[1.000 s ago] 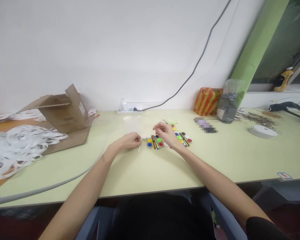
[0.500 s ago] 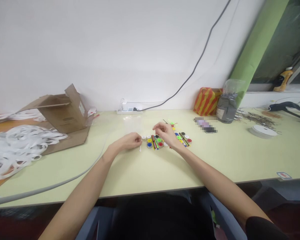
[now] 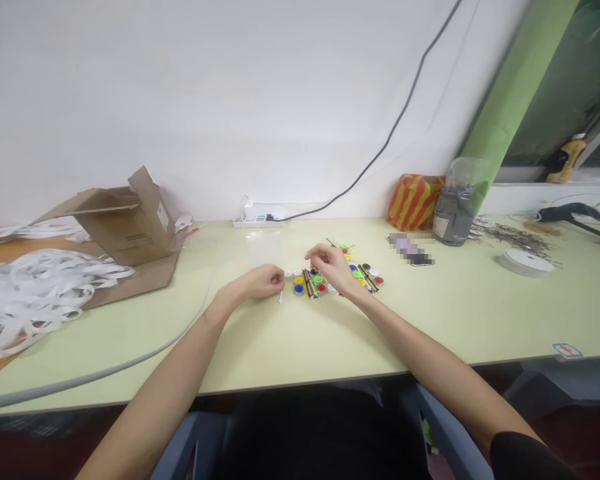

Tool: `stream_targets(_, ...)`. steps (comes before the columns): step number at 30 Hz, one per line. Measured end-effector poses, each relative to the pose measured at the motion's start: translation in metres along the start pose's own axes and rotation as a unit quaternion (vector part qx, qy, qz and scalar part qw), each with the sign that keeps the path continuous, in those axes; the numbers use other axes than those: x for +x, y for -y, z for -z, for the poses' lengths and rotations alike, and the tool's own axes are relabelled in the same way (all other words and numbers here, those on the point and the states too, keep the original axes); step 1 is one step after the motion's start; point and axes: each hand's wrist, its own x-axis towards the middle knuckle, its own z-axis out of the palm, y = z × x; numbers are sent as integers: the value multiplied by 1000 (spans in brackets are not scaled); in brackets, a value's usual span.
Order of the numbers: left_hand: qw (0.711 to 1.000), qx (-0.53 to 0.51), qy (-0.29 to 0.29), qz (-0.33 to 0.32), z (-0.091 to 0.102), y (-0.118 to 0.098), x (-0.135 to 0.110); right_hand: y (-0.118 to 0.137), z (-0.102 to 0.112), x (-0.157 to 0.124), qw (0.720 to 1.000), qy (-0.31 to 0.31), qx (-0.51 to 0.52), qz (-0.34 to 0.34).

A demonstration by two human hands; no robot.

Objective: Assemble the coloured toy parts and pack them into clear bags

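Observation:
My left hand (image 3: 261, 281) rests on the pale yellow table top (image 3: 260, 333) and pinches a thin white stick (image 3: 281, 297) that points down below the fingers. Just to its right lies a group of small round paint pots (image 3: 320, 280) in blue, yellow, green, red and white, with several thin coloured sticks (image 3: 367, 279) among them. My right hand (image 3: 333, 265) hangs over that group, fingers curled. I cannot tell if it holds something small.
A flattened cardboard box (image 3: 130, 227) and a heap of white plastic strips (image 3: 35, 293) lie at left. A grey cable (image 3: 130, 363) crosses the table. A power strip (image 3: 257, 222), striped bag (image 3: 414, 203), grey bag (image 3: 453, 217) and white tape roll (image 3: 526, 263) stand further back.
Little differs. My hands hold nearly the same places over the pots, and the view has shifted very slightly.

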Motion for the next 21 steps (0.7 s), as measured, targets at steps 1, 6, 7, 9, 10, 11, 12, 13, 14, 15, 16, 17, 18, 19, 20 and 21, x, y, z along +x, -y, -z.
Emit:
stream_targets(1, 1000, 1, 0, -1, 0, 0, 0, 0, 0, 0, 1000, 1, 1, -1)
stream_targets(6, 1000, 5, 1, 1, 0, 0, 0, 0, 1, -1, 1000, -3, -1, -6)
stream_targets(7, 1000, 7, 0, 2, 1, 0, 0, -1, 2, 0, 1000, -11, -5, -9)
stream_targets(9, 1000, 16, -10, 5, 2, 0, 1, -6, 5, 2, 999, -35, -19, -16)
stream_targets(10, 1000, 22, -18, 8, 3, 0, 1, -10, 7, 4, 998, -54, -32, -18)
stream_targets(11, 999, 28, -27, 11, 4, 1, 1, -14, 10, 6, 996, -75, -51, -17)
stream_targets(12, 999, 35, -36, 14, 4, 2, 1, -18, 14, 8, 992, -98, -76, -15)
stream_targets(13, 998, 41, -44, 16, 5, 3, 1, -22, 17, 10, 987, -119, -108, -12)
stream_targets(14, 997, 47, -51, 19, 5, 4, 1, -26, 22, 12, 980, -138, -146, -8)
stream_targets(15, 997, 51, -55, 20, 5, 6, 1, -30, 26, 14, 970, -152, -187, -4)
stream_targets(16, 997, 54, -58, 21, 5, 7, 1, -33, 31, 15, 960, -159, -230, -2)
stream_targets(17, 996, 56, -59, 22, 5, 8, 1, -36, 36, 16, 949, -156, -272, -1)
stream_targets(18, 996, 57, -58, 21, 4, 8, 1, -39, 40, 16, 939, -147, -310, -2)
stream_targets(19, 997, 57, -55, 20, 4, 9, 1, -42, 44, 16, 930, -130, -343, -8)
stream_targets(20, 997, 57, -52, 19, 3, 9, 2, -45, 48, 16, 922, -110, -370, -17)
stream_targets(21, 997, 57, -49, 18, 3, 9, 2, -49, 51, 16, 915, -90, -393, -27)
